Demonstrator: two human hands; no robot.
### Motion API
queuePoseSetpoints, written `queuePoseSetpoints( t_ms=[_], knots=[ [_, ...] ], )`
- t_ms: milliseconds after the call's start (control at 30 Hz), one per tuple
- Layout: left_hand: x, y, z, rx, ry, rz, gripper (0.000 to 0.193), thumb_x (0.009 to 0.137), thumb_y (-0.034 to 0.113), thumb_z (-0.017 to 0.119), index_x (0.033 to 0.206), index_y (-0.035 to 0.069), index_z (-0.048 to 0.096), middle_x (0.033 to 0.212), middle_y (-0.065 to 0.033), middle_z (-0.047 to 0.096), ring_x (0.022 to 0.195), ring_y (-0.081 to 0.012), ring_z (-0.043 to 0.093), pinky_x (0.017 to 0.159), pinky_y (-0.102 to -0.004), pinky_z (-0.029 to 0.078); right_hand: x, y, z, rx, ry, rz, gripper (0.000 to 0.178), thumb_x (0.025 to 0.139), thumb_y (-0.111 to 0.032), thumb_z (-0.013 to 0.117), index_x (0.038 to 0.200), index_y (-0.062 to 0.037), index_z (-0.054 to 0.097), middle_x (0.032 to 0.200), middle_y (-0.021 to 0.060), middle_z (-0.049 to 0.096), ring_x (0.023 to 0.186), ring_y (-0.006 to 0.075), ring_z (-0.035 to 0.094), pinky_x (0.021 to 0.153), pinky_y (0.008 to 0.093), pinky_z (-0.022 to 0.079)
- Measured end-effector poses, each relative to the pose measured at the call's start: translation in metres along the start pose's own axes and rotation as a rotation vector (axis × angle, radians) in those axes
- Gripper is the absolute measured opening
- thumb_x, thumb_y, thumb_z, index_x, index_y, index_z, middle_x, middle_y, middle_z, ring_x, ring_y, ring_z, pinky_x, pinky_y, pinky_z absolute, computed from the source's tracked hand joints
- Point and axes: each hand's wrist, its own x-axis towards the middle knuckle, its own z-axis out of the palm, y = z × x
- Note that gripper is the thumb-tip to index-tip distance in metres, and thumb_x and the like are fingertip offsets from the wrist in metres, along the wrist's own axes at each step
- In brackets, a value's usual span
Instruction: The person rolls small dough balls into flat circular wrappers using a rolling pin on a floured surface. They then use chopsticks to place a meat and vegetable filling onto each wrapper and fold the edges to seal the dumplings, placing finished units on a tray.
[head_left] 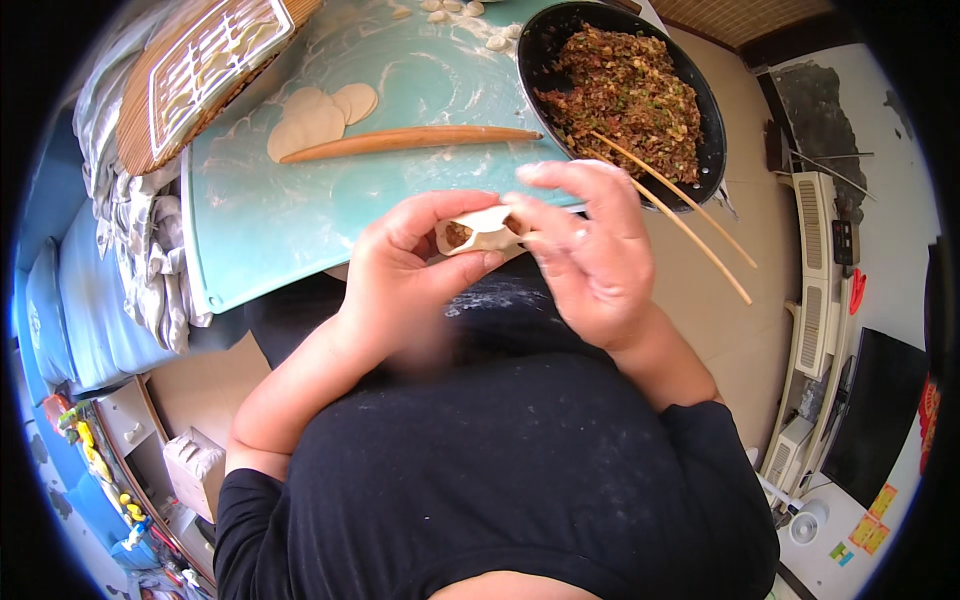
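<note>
A half-closed dumpling (488, 232) is pinched together along its middle, with brown filling showing at both open ends. My left hand (400, 265) grips it between thumb and index finger. At its right end, the fingertips of my right hand (597, 255) touch the dough, the index finger raised and floury. Beyond my hands, a wooden rolling pin (415, 142) lies across the floured green board (240, 245). Several round dough wrappers (308, 125) lie behind its left end. A black pan (712, 150) of minced filling (630, 95) stands at the right.
Two chopsticks (690, 232) lean over the pan's near rim, their ends sticking out toward me. At the far left a woven tray (150, 130) with a white patterned rack overhangs the board. Small dough pieces (497, 42) sit at the back. A blue sofa (90, 290) is left.
</note>
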Motion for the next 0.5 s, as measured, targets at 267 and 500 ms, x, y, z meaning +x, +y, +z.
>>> queuePoseSetpoints(
  t_ms=[267, 500],
  knots=[
    [0.0023, 0.0033, 0.0007, -0.155, -0.033, 0.000, 0.044, 0.075, -0.009, 0.065, 0.116, -0.003, 0.052, 0.112, -0.0126, 0.059, 0.102, -0.0173, 0.058, 0.089, -0.0297, 0.048, -0.0066, 0.0028, -0.0072, 0.065, -0.042, 0.048, 0.018, 0.075, -0.009, 0.065, 0.093, -0.0088, 0.067, 0.109, 0.0125, 0.056, 0.095, 0.0275, 0.051, 0.084, 0.0367, 0.040],
    [0.0023, 0.0016, 0.0001, -0.182, -0.047, 0.022, 0.044, 0.074, -0.008, 0.066, 0.115, -0.003, 0.053, 0.113, -0.0134, 0.058, 0.103, -0.0178, 0.057, 0.091, -0.0303, 0.046, -0.0083, 0.0067, -0.0097, 0.177, -0.015, 0.097, 0.018, 0.074, -0.009, 0.066, 0.092, -0.0106, 0.068, 0.108, 0.0117, 0.056, 0.094, 0.0269, 0.051, 0.084, 0.0364, 0.039]
  ],
)
